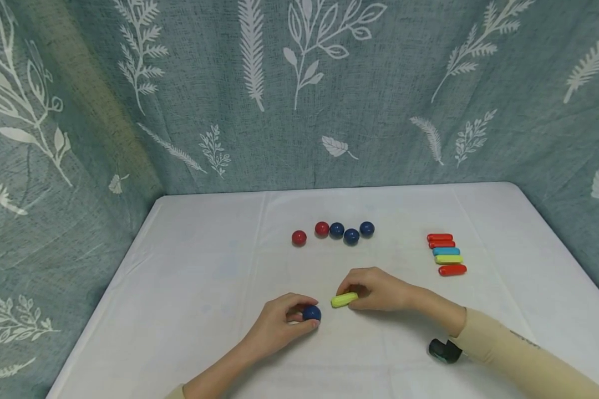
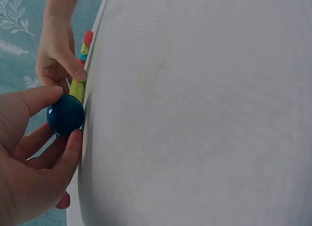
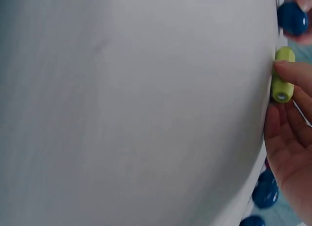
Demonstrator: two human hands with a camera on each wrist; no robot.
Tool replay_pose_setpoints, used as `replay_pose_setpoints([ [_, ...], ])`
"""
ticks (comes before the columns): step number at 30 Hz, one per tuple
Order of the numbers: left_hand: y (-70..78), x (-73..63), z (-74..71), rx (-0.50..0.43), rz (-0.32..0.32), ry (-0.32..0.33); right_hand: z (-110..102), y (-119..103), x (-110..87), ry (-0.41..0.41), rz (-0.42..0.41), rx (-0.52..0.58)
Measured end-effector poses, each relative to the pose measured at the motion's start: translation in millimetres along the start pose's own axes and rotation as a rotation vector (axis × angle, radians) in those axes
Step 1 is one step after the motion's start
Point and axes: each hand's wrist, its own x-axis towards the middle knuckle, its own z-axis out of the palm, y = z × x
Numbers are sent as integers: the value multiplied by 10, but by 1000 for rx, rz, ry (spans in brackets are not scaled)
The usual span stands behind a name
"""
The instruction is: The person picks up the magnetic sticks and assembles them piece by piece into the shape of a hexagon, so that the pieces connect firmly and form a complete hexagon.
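Observation:
My left hand [image 1: 280, 327] pinches a dark blue ball [image 1: 311, 313] between thumb and fingers, low over the white tabletop. To its right, my right hand [image 1: 381, 289] holds a yellow-green elongated bead [image 1: 344, 300] near one end. A hole shows in that bead's end in the right wrist view. A small gap separates the ball from the bead. In the left wrist view the blue ball [image 2: 66, 114] sits between the fingertips, with the yellow-green bead [image 2: 77, 89] just beyond it.
Behind the hands lie two red balls [image 1: 299, 238] and three blue balls [image 1: 351, 236]. At the right several elongated pieces form a column: red [image 1: 452, 270], yellow-green [image 1: 448, 259] and light blue [image 1: 446, 251]. A black device [image 1: 445, 351] is by the right sleeve. A leaf-patterned curtain [image 1: 279, 138] borders the table [image 1: 194, 266].

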Motion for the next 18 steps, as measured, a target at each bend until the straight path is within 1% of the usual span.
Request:
replay_pose_setpoints([
  [4, -4, 0, 2, -16, 22, -2, 76, -71, 46, -12, -58, 9],
  [8, -4, 1, 9, -24, 38, 1, 117, -116, 72, -20, -86, 21],
  [13, 16, -6, 4, -47, 25, -2, 131, -140, 81, -21, -92, 23],
  [18, 7, -4, 4, -27, 29, 1, 108, -148, 78, -11, -65, 48],
])
